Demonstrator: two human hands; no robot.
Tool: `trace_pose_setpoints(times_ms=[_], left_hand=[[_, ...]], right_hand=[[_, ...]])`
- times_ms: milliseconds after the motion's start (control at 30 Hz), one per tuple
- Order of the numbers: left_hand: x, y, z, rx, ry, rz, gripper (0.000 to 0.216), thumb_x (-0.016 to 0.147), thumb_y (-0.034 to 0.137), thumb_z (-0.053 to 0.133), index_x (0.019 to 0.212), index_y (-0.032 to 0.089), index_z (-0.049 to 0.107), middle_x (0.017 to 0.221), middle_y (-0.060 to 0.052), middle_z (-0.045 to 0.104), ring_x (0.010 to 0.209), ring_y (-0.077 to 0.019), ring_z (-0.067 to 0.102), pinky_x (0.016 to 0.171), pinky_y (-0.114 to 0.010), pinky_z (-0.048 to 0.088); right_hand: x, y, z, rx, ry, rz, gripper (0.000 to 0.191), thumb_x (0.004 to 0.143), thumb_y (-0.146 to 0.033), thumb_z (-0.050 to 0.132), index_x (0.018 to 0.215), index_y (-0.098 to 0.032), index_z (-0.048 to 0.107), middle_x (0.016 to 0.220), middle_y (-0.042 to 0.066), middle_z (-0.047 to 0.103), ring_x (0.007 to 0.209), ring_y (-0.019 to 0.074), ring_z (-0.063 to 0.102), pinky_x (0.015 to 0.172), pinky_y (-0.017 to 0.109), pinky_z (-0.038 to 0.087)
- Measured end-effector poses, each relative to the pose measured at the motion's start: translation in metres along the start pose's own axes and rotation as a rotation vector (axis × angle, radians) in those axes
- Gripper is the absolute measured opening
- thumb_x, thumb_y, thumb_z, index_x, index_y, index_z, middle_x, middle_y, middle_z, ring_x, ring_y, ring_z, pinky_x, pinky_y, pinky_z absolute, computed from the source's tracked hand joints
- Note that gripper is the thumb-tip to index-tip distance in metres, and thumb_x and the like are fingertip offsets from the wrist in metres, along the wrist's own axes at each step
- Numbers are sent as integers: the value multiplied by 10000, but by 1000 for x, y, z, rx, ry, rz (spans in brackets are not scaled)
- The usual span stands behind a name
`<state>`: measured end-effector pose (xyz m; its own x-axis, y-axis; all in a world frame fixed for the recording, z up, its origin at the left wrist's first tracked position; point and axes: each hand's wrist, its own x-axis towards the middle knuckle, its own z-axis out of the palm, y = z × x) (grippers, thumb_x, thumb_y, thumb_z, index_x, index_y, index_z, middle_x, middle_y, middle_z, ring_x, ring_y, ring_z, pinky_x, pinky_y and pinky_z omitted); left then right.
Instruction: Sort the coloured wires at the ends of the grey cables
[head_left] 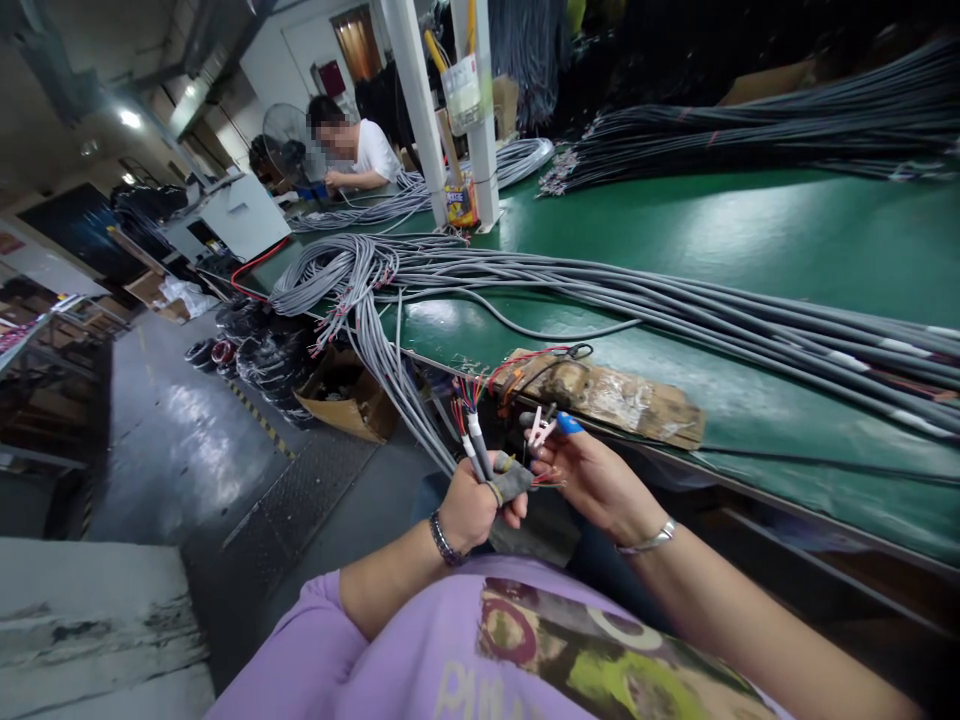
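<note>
My left hand [472, 505] is closed around grey cables [480, 448] whose stripped ends stick up with coloured wires [469, 395] fanned out. A grey covering is on its thumb, and thin reddish wires [550, 480] point from it toward the right. My right hand [596, 480], with blue tape on one digit, pinches a small pale clip-like tool [538, 430] close to the left fingers. Its exact kind is too small to make out. Just beyond the hands, a worn wooden block [622, 400] lies along the bench edge with a dark cord and red wire on it.
Long grey cables [570, 275] run across the green bench [712, 220], with a coiled bundle at its left corner. Dark cables [750, 135] are stacked at the back. A white post [420, 110] rises from the bench. Another person [371, 150] sits beyond. A cardboard box [349, 395] is on the floor.
</note>
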<state>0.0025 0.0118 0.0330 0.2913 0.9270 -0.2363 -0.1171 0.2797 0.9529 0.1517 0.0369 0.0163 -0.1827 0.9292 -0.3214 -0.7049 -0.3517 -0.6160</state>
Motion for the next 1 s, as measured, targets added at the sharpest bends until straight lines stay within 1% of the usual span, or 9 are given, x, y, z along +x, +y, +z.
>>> trace_pose_setpoints(times_ms=[100, 200, 300, 367, 433, 533, 633, 800, 1000], left_hand=[[1, -2, 1, -24, 34, 19, 433, 643, 501, 742, 586, 131, 524, 462, 12, 543, 332, -63, 442, 340, -183, 324], [5, -2, 1, -47, 55, 17, 433, 632, 500, 750, 592, 132, 525, 464, 14, 543, 334, -61, 441, 341, -183, 329], [10, -1, 1, -65, 65, 7, 430, 617, 499, 756, 603, 132, 532, 456, 21, 536, 327, -60, 435, 334, -182, 320], [12, -1, 1, -86, 57, -7, 426, 608, 490, 761, 598, 133, 529, 449, 21, 534, 320, -60, 431, 328, -180, 314], [13, 0, 1, -98, 32, -23, 422, 604, 478, 765, 582, 135, 519, 445, 16, 537, 314, -62, 432, 323, -180, 309], [15, 0, 1, -97, 0, -37, 419, 610, 471, 764, 573, 137, 513, 439, 15, 535, 306, -65, 430, 317, -182, 306], [17, -2, 0, -91, 6, -45, 423, 620, 475, 759, 573, 140, 506, 439, 21, 530, 306, -64, 429, 314, -180, 313], [20, -7, -1, -68, 34, -59, 444, 637, 497, 744, 557, 137, 496, 445, 22, 528, 304, -59, 432, 312, -173, 314], [17, -7, 0, -52, 27, -46, 416, 641, 471, 749, 573, 137, 511, 442, 23, 531, 308, -59, 434, 313, -168, 323]], right_hand=[[3, 2, -1, 1, 3, -7, 278, 741, -488, 710, 752, -210, 693, 703, 23, 636, 590, 132, 523, 559, 259, 469], [8, 6, -3, -71, -14, -50, 411, 712, -611, 674, 737, -201, 694, 697, 33, 639, 582, 140, 512, 568, 278, 462], [10, 11, -6, -283, 13, -234, 540, 699, -730, 580, 661, -198, 668, 634, 34, 611, 581, 159, 506, 582, 296, 444], [10, 13, -7, -438, 66, -376, 570, 704, -758, 534, 621, -206, 651, 605, 32, 594, 588, 172, 504, 584, 304, 429], [9, 13, -6, -488, 90, -415, 571, 713, -760, 515, 619, -214, 656, 606, 32, 599, 583, 175, 502, 581, 308, 420], [11, 12, -4, -302, 27, -256, 552, 700, -751, 548, 689, -217, 690, 646, 35, 638, 571, 168, 523, 570, 308, 434], [16, 12, -4, -58, -22, -98, 504, 649, -687, 671, 783, -203, 715, 695, 33, 673, 582, 152, 554, 574, 289, 463], [21, 15, -4, 100, 7, -58, 434, 612, -574, 776, 770, -175, 718, 687, 26, 688, 574, 128, 563, 563, 253, 472], [17, 16, -3, 135, 7, -32, 440, 638, -596, 747, 788, -184, 710, 704, 19, 682, 589, 126, 571, 562, 244, 481]])
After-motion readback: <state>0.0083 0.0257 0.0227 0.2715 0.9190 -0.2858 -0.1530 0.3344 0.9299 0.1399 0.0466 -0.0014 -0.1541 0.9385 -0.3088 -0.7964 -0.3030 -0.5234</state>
